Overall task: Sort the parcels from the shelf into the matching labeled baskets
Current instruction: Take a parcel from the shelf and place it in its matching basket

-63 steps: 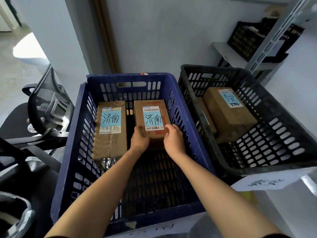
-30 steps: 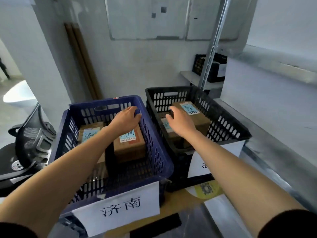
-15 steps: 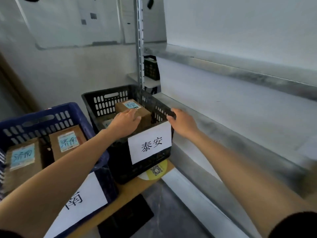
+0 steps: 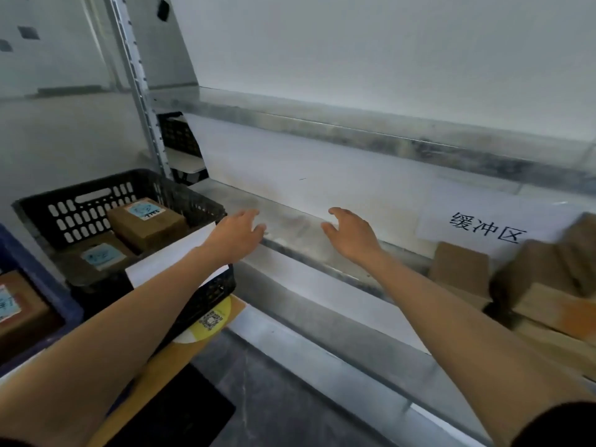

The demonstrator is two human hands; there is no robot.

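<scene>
Both my hands reach out empty over the metal shelf (image 4: 300, 233). My left hand (image 4: 237, 232) hovers just past the black basket (image 4: 96, 195), fingers relaxed. My right hand (image 4: 350, 235) is open above the shelf's front edge. Brown cardboard parcels (image 4: 461, 269) lie piled at the right end of the shelf, a little beyond my right hand. The black basket holds two brown parcels with blue labels (image 4: 146, 222). A corner of the blue basket (image 4: 35, 285) with another labelled parcel (image 4: 16, 309) shows at the far left.
A white paper sign with Chinese characters (image 4: 487, 225) hangs on the shelf's back wall above the parcels. A slotted metal upright (image 4: 138, 88) stands behind the black basket. Both baskets rest on a wooden board (image 4: 180, 359); dark floor lies below.
My view has swung right from the baskets to the shelf. Both hands left the parcel in the blue basket, passed over the black basket and now reach toward the shelf.
</scene>
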